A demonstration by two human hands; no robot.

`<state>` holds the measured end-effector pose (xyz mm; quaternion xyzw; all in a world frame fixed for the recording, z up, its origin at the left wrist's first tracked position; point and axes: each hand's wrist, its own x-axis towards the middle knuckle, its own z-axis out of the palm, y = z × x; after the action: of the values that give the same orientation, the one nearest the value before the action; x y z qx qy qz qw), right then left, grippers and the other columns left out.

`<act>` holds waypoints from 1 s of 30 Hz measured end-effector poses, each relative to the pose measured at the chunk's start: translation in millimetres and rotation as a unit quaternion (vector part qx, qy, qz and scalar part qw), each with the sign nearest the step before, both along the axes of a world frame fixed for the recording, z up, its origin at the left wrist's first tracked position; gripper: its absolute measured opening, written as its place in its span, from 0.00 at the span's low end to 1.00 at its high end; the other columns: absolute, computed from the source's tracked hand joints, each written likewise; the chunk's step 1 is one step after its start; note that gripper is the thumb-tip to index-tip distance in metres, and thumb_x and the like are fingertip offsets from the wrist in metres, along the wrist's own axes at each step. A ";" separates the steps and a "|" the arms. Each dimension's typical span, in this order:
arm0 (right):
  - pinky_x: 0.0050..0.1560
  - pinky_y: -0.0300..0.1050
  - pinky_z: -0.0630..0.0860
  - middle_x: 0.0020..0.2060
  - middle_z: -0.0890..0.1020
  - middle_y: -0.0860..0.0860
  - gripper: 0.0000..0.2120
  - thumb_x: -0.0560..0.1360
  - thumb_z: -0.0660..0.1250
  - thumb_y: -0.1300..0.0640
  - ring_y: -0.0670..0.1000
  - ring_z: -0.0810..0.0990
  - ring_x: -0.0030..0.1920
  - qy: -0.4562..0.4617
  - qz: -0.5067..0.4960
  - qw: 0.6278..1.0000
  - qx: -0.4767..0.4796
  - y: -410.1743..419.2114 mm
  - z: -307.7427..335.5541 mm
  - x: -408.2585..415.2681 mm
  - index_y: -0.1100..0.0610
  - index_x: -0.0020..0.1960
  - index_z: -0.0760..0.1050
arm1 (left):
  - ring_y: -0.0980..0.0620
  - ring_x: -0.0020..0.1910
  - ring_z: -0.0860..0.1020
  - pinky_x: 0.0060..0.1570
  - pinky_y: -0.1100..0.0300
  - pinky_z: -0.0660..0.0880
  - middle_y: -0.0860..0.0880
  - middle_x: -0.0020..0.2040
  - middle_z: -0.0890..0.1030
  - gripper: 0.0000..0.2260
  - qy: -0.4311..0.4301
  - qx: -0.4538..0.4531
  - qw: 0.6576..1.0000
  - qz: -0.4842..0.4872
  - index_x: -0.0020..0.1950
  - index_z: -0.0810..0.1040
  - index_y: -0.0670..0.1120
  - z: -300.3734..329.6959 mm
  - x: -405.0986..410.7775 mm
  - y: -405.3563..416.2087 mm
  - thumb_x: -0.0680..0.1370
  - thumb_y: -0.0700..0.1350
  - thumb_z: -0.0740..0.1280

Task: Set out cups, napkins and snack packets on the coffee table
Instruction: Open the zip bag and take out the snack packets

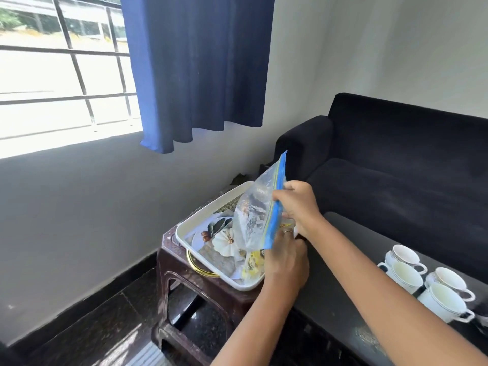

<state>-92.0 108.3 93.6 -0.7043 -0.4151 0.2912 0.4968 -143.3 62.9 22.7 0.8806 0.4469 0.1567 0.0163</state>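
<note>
Standing behind the dark coffee table [343, 299] with its four white cups [427, 283], you hold a clear zip bag [253, 220] tilted above the white tray [203, 220]. Your right hand [298, 204] pinches its blue seal strip, which runs up-right; your left hand [286, 260] grips the lower corner. No lettering is legible.

Your bag [254, 215] hides part of the tray [184, 228] & its printed napkin [221, 233]. Bag contents too blurry to ID. Left hand [286, 260] covers the tray's near-right corner. Nearest cup [484, 317] is cut off at the right edge. Sofa [396, 159] runs off right too.
</note>
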 end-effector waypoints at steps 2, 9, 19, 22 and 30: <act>0.34 0.44 0.76 0.36 0.74 0.57 0.04 0.68 0.65 0.66 0.54 0.74 0.36 0.038 0.003 0.999 -0.020 -2.7 1.6 11.3 0.68 0.41 0.73 | 0.41 0.60 0.73 0.58 0.50 0.69 0.41 0.57 0.78 0.12 -0.051 -0.014 0.997 -0.064 0.57 0.77 0.41 15.1 -1.1 -4.4 0.77 0.45 0.63; 0.29 0.39 0.77 0.35 0.80 0.57 0.03 0.73 0.68 0.64 0.52 0.78 0.32 0.164 0.028 0.985 -0.036 -23.0 4.8 39.0 0.63 0.46 0.77 | 0.43 0.31 0.75 0.29 0.56 0.72 0.45 0.30 0.77 0.12 -0.259 0.040 0.947 -0.186 0.31 0.75 0.45 40.3 -9.0 -14.0 0.69 0.50 0.60; 0.29 0.38 0.73 0.31 0.77 0.53 0.12 0.75 0.60 0.68 0.46 0.75 0.27 0.042 0.037 0.998 0.042 -57.4 -18.9 24.3 0.59 0.34 0.74 | 0.52 0.51 0.76 0.52 0.58 0.70 0.56 0.54 0.80 0.12 -0.467 0.041 0.881 0.069 0.56 0.78 0.51 48.9 -4.1 2.2 0.73 0.44 0.65; 0.29 0.40 0.74 0.29 0.81 0.53 0.10 0.69 0.66 0.67 0.49 0.78 0.29 0.049 0.036 0.997 0.040 -64.1 -36.3 14.8 0.56 0.33 0.78 | 0.51 0.57 0.74 0.59 0.54 0.66 0.56 0.59 0.78 0.17 -0.429 -0.075 0.888 0.147 0.64 0.74 0.52 41.4 -15.4 16.4 0.75 0.52 0.65; 0.30 0.29 0.70 0.27 0.81 0.41 0.10 0.68 0.72 0.61 0.38 0.78 0.27 0.002 -0.019 0.997 0.081 -90.4 -72.0 -22.9 0.51 0.32 0.75 | 0.56 0.51 0.79 0.54 0.51 0.74 0.59 0.50 0.81 0.14 -0.364 -0.112 0.913 0.145 0.51 0.79 0.55 33.1 -25.5 26.6 0.70 0.61 0.68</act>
<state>-114.9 17.9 21.5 -0.6693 -0.4224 0.2486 0.5584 -168.8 89.5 55.8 0.6803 0.5478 0.4159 0.2533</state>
